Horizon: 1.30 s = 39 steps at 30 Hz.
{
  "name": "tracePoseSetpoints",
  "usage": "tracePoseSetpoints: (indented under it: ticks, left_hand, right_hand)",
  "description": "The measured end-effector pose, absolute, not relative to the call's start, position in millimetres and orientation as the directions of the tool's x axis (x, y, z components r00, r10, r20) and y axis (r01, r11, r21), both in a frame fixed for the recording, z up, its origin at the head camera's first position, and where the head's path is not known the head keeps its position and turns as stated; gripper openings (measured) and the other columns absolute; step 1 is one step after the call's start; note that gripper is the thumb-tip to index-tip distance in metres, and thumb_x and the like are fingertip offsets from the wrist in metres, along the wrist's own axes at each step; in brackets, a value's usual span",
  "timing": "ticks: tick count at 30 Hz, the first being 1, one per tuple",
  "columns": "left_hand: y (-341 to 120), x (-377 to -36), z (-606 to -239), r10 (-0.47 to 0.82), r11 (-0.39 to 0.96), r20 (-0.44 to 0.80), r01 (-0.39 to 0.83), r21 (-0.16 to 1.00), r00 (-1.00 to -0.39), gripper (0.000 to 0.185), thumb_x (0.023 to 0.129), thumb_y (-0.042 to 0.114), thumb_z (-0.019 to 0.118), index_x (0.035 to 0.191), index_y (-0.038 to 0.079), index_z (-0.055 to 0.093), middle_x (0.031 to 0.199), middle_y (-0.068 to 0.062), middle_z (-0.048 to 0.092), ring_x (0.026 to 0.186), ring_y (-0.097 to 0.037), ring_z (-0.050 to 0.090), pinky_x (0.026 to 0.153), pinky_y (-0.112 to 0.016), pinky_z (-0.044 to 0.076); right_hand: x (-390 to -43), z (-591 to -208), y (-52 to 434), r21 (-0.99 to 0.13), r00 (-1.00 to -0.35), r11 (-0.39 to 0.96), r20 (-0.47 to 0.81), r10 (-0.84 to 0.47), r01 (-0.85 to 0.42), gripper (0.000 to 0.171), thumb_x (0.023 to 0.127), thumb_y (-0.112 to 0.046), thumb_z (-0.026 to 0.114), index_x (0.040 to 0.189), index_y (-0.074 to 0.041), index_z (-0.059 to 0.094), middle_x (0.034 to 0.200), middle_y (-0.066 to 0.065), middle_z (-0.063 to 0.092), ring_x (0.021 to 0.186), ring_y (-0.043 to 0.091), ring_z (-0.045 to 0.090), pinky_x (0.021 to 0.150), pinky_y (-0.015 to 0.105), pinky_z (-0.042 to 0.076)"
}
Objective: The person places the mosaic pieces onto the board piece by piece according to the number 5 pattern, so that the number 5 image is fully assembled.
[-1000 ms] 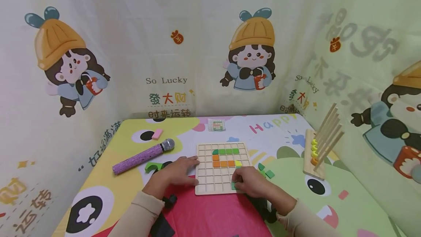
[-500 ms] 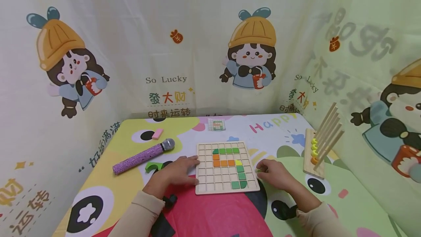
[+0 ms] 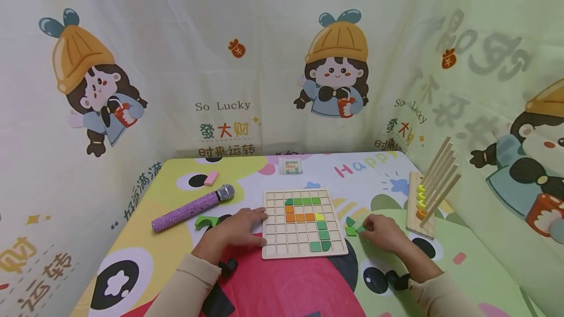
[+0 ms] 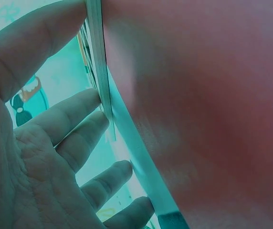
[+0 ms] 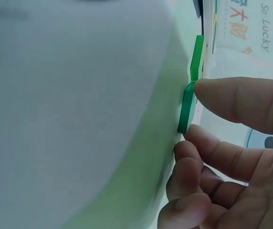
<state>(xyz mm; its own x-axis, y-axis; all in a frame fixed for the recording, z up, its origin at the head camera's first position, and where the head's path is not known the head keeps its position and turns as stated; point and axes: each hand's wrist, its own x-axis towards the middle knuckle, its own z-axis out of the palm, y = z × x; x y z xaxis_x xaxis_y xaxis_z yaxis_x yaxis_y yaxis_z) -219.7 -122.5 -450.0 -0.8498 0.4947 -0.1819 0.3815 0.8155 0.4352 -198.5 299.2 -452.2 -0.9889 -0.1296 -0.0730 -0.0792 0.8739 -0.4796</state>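
My left hand [image 3: 238, 229] rests at the left edge of a wooden grid board [image 3: 275, 239], thumb and fingertips against its side. Its fingers [image 4: 81, 133] are extended along that edge in the left wrist view. Green, orange and yellow tiles lie in the board's squares, forming a bent path. Right of the board, my right hand [image 3: 385, 233] pinches a dark green tile [image 5: 187, 109] on the table between thumb and index finger. A brighter green tile [image 5: 197, 57] touches its end. A rounded green piece [image 3: 350, 221] lies just behind them.
A purple glitter microphone [image 3: 187, 212] and a green arch block [image 3: 206, 221] lie left of the board. Behind them is a pink block [image 3: 211, 179]. A pattern card [image 3: 290, 167] lies at the back. A wooden peg stand [image 3: 416, 224] with yellow and orange beads stands right.
My right hand has left the board's lower right, where a rounded green tile now shows, and moved right to the loose green pieces. My left hand has stayed at the board's edge.
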Motion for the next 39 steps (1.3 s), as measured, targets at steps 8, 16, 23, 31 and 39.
tracePoseSetpoints:
  ticks: [8,16,23,31,39]
  left_hand:
    - [-122.3,-219.4,-452.0,0.492,0.814,-0.178,0.378,0.441,-0.852,0.076,0.085,0.044,0.081,0.151,0.017,0.055,0.165,-0.003,0.042,0.152,-0.044,0.033,0.121,-0.058,0.035]
    - [-121.7,-217.4,-449.2,0.495,0.814,-0.164,0.39,0.431,-0.853,0.077,0.085,0.045,0.081,0.151,0.014,0.055,0.165,-0.007,0.042,0.151,-0.045,0.034,0.12,-0.058,0.035]
    - [-121.6,-214.5,-446.8,0.49,0.811,-0.168,0.377,0.447,-0.856,0.077,0.084,0.044,0.081,0.15,0.014,0.056,0.165,-0.006,0.042,0.151,-0.046,0.033,0.12,-0.059,0.035]
    - [-121.8,-216.4,-448.3,0.499,0.811,-0.168,0.39,0.436,-0.85,0.077,0.085,0.044,0.08,0.151,0.014,0.055,0.165,-0.007,0.043,0.151,-0.045,0.034,0.12,-0.059,0.035]
    - [-121.6,-216.5,-450.2,0.504,0.807,-0.161,0.396,0.437,-0.849,0.076,0.085,0.044,0.08,0.15,0.014,0.056,0.164,-0.007,0.044,0.151,-0.044,0.034,0.12,-0.057,0.036]
  right_hand:
    - [-199.1,-451.3,295.1,-0.459,-0.991,0.887,-0.089,-0.098,-0.046,0.022,0.086,-0.018,0.079,0.098,-0.001,0.071,0.088,0.005,0.068,0.076,0.018,0.057,0.067,0.034,0.05]
    - [-199.3,-445.0,286.4,-0.5,-0.992,0.862,-0.037,-0.122,-0.087,0.009,0.088,-0.007,0.075,0.093,-0.006,0.067,0.084,0.003,0.063,0.074,0.019,0.053,0.065,0.033,0.045]
    - [-199.4,-445.0,281.3,-0.541,-0.992,0.834,-0.006,-0.126,-0.102,0.007,0.09,-0.007,0.073,0.093,-0.005,0.068,0.082,0.002,0.064,0.074,0.018,0.053,0.066,0.032,0.045]
    - [-193.7,-443.2,261.0,-0.641,-0.984,0.757,-0.023,-0.177,-0.121,0.007,0.088,-0.005,0.073,0.092,-0.006,0.067,0.081,0.001,0.064,0.073,0.016,0.054,0.062,0.029,0.046]
    - [-185.5,-443.7,229.6,-0.713,-0.95,0.674,-0.037,-0.309,-0.192,0.009,0.087,-0.003,0.073,0.09,-0.006,0.065,0.074,0.0,0.061,0.068,0.014,0.054,0.057,0.026,0.046]
